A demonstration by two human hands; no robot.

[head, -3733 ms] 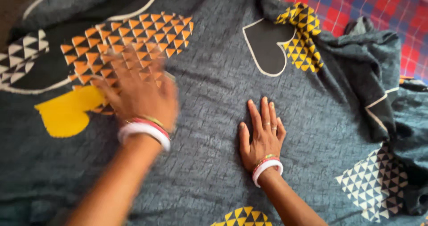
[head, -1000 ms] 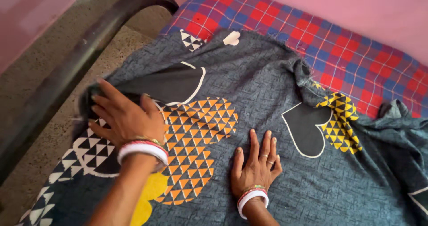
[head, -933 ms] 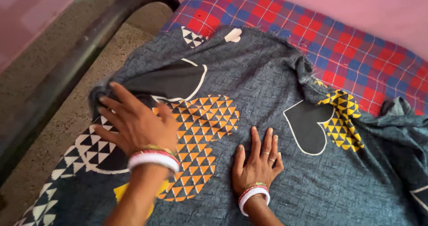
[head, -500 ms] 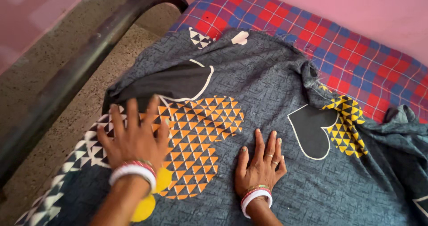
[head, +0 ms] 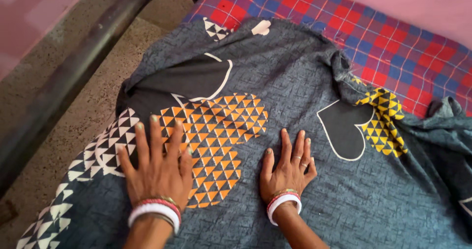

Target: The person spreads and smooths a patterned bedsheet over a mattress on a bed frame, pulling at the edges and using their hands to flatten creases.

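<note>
At lower left the left hand [head: 157,173] lies flat and open, grasping nothing, on the grey cotton bedsheet with heart prints [head: 275,77] filling mid-frame, the right hand [head: 287,168] likewise at lower centre; uneven pressing could drag creases toward the bunched right edge.

We saw a matt woven bedsheet [head: 295,82], grey-blue cloth with a fine crosshatched texture and flat printed hearts, creased near its far edge. Beneath it lay a checked mattress cover [head: 393,37], also cloth, red and blue, dull in finish. The bed rail [head: 73,72] looked like dark metal, smooth with a faint sheen. The floor [head: 73,126] was speckled stone, rough-looking. Bangles [head: 284,200] on the right wrist appeared smooth and glossy.
</note>
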